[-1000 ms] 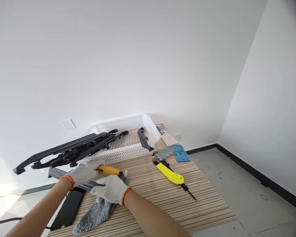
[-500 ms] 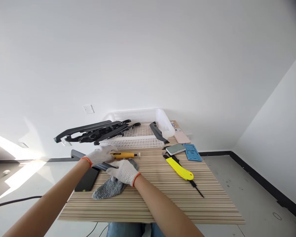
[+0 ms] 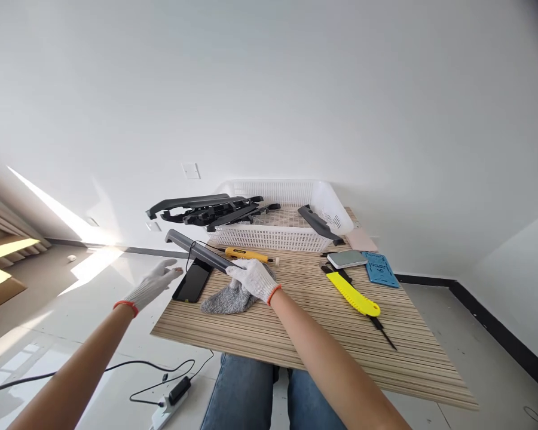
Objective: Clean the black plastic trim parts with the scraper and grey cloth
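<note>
My right hand (image 3: pixel 253 279), in a white knit glove with an orange cuff, grips the near end of a long dark grey plastic part (image 3: pixel 199 252). The part slants up to the left above the table, its hooked far end past the table's left side. My left hand (image 3: pixel 155 283), gloved the same way, is off the table's left edge with fingers apart and nothing in them. Beneath my right hand lies a grey cloth (image 3: pixel 228 300). A black phone (image 3: pixel 192 282) is under the plastic part, and a yellow pen-like tool (image 3: pixel 246 254) lies just behind it.
A white basket (image 3: pixel 273 237) at the back holds several dark plastic parts (image 3: pixel 206 209), some overhanging its left side. On the right lie a yellow cutter (image 3: pixel 354 294), a grey-green box (image 3: pixel 347 258) and a blue plate (image 3: pixel 380 269). A power strip (image 3: pixel 170 409) with cables is on the floor.
My left hand has come off the plastic part and moved left, its fingers now apart. My right hand still holds the part. The view has shifted left, showing more floor.
</note>
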Available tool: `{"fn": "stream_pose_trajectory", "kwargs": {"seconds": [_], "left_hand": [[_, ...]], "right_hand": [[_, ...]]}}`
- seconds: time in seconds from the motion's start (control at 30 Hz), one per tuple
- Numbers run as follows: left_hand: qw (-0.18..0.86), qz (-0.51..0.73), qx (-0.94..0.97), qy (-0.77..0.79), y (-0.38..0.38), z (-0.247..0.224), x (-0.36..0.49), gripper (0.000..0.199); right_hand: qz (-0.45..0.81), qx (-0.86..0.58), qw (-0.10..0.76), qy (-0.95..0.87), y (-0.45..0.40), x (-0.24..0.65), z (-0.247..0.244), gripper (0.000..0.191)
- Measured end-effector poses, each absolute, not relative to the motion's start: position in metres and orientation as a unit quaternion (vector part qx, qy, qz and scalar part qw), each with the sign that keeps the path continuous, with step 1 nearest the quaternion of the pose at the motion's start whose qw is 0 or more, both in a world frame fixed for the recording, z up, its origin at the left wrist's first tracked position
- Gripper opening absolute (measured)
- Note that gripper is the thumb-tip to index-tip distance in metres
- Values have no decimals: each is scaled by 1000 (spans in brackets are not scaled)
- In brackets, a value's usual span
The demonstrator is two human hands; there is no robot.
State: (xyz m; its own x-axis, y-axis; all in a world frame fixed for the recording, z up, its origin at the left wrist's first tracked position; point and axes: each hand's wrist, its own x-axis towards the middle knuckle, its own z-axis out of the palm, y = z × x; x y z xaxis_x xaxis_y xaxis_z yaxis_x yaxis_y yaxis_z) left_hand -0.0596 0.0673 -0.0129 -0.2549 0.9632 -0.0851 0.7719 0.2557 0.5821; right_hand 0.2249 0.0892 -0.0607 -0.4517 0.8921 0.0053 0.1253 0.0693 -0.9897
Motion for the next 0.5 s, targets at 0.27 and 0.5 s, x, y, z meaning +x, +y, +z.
{"fn": "stream_pose_trajectory", "kwargs": {"seconds": [0.27, 0.5], "left_hand": [[260, 312, 514, 756, 106, -31, -38, 36], [218, 397, 452, 768, 110, -30, -52, 28]], "right_hand": [[534, -426, 340, -646, 80, 232, -53, 37], [438, -452, 323, -707, 72, 257, -50, 35]]}}
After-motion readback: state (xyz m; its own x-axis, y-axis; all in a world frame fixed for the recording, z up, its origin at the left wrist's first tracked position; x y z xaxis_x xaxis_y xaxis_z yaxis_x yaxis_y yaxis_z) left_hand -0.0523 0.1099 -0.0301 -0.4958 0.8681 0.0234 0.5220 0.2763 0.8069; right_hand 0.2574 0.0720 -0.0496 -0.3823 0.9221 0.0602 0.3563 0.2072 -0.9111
